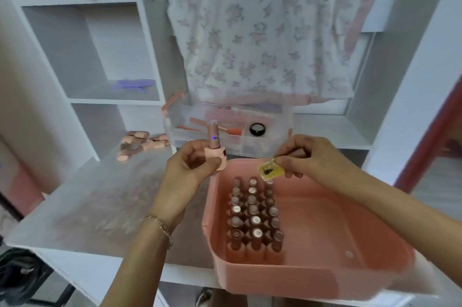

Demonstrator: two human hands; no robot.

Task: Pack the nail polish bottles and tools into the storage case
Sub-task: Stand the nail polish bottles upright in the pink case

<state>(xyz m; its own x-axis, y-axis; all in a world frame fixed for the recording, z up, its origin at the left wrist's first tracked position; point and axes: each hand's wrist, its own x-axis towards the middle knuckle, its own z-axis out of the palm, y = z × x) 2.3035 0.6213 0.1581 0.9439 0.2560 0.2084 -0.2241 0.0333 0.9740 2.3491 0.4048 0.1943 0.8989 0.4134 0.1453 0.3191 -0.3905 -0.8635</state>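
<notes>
Head view: left hand (192, 166) grips a cylindrical pink bottle (215, 148); right hand (310, 156) pinches a small yellow bottle (268, 169).

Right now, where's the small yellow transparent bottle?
The small yellow transparent bottle is pinched in the right hand, above the pink plastic case's far rim.

Bright, even daylight here, soft shadows only; the whole frame is smeared and soft, shelves (82, 1) bowing at the edges, table (82, 196) washed pale.

storage case (325, 279): salmon pink
held bottle (215, 149): pink
small bottle (269, 169): yellow
hanging cloth (262, 31): white, pink floral print
shelves (75, 1): white
</notes>
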